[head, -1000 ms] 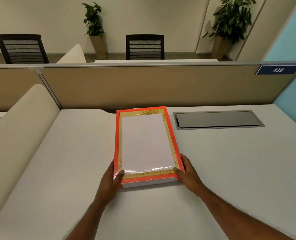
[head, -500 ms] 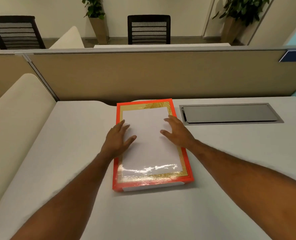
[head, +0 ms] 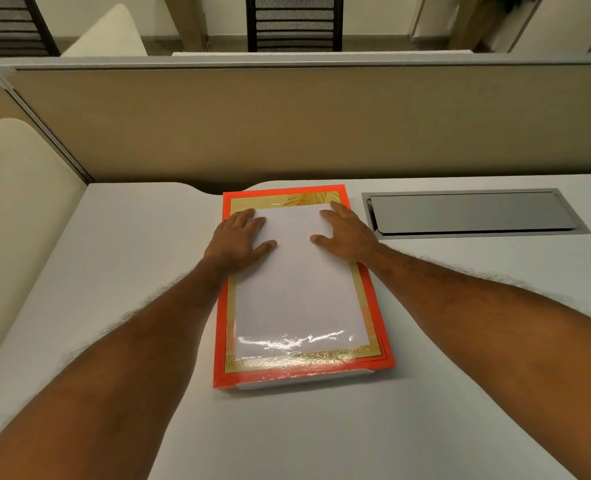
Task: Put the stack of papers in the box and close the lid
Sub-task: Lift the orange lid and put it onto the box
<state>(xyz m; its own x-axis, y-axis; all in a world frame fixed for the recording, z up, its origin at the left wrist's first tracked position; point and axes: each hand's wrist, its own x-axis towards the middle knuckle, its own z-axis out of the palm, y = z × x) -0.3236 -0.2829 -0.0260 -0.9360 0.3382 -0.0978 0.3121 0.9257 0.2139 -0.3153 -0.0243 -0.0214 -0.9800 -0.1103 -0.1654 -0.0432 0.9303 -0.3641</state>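
White desk (head: 114, 271): both hands' fingers spread flat on box (head: 287, 372), hiding its far corners.

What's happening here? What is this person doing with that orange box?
A person is leaning over a white desk with both palms flat on the far half of a flat orange and gold box. The left hand and right hand are open, with the fingers spread. The lid is down, and its clear window shows white paper underneath. To the right, a grey cable hatch is set into the desk.
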